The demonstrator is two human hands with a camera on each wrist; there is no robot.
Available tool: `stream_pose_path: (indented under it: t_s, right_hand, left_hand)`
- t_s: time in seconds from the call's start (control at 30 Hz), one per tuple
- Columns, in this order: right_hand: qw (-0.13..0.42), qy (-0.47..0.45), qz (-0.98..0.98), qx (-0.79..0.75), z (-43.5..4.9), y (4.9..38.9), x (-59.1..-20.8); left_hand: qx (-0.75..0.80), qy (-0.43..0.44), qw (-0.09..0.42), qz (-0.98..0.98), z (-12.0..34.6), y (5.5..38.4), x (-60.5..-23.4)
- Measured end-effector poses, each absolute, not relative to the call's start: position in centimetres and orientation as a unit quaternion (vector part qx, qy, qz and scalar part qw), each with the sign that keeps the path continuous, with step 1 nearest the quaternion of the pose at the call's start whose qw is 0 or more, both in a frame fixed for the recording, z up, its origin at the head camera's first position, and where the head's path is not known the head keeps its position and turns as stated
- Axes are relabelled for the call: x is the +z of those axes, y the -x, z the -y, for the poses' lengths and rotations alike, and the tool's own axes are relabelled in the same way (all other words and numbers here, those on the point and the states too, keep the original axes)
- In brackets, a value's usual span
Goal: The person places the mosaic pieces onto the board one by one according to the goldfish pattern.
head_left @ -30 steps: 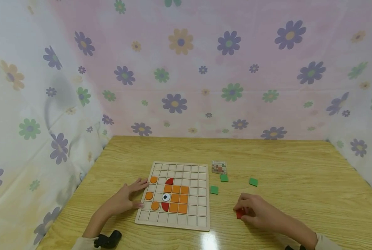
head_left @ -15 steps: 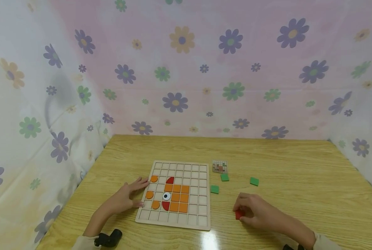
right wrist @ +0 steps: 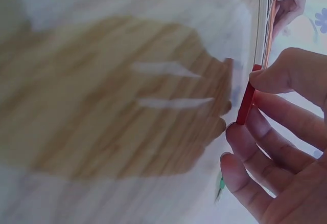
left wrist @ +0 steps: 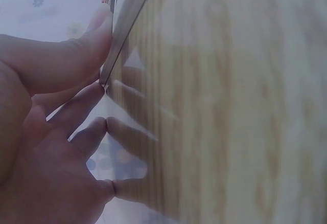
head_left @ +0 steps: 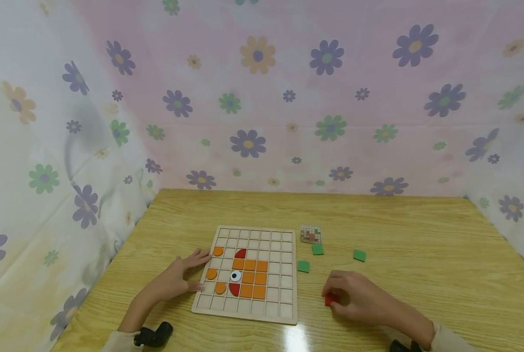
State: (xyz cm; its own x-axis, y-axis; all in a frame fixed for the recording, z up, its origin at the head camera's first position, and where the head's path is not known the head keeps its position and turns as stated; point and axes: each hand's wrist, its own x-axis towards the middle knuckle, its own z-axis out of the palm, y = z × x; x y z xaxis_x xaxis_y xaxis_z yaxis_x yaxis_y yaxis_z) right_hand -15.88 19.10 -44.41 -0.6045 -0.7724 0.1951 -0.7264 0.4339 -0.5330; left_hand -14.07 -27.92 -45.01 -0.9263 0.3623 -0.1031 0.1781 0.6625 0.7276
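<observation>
A wooden grid board point(head_left: 279, 308) lies on the table, with orange square tiles point(head_left: 248, 277), orange round tiles point(head_left: 219, 288), two red quarter-round tiles point(head_left: 234, 289) and a white eye tile point(head_left: 236, 275) set in its cells. My left hand point(head_left: 173, 279) rests at the board's left edge, thumb and fingers spread against it; the left wrist view shows the thumb point(left wrist: 76, 55) on the rim. Right of the board, my right hand point(head_left: 360, 298) pinches a red tile point(right wrist: 247, 98) between thumb and fingers. In the right wrist view that tile is tilted, above the table surface.
Several green square tiles point(head_left: 303, 266) lie right of the board. A small printed pattern card point(head_left: 310, 234) is near the board's upper right corner. Flowered cloth point(head_left: 288, 112) hangs behind and beside the wooden table point(head_left: 398, 234).
My right hand has moved a little left toward the board with the red tile. My left hand stays at the board's edge. The head view has shifted slightly.
</observation>
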Motion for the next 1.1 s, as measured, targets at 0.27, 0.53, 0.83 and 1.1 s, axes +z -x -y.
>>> stream_pose_path:
  t_s: [0.27,0.53,0.83,1.1]
  right_hand:
    - [0.012,0.465,-0.832,-0.301,-17.6,16.0,-44.0]
    - [0.016,0.473,-0.823,-0.315,-15.5,16.3,-43.8]
    - [0.021,0.496,-0.811,-0.31,-13.1,16.7,-43.3]
    - [0.039,0.499,-0.811,-0.303,-11.0,16.8,-43.4]
  left_hand:
    - [0.382,-0.144,0.121,-0.905,27.8,14.0,-44.9]
    - [0.381,-0.144,0.12,-0.905,27.7,14.0,-44.8]
    - [0.382,-0.143,0.123,-0.905,27.6,14.0,-44.7]
    - [0.38,-0.144,0.123,-0.905,27.7,14.0,-44.7]
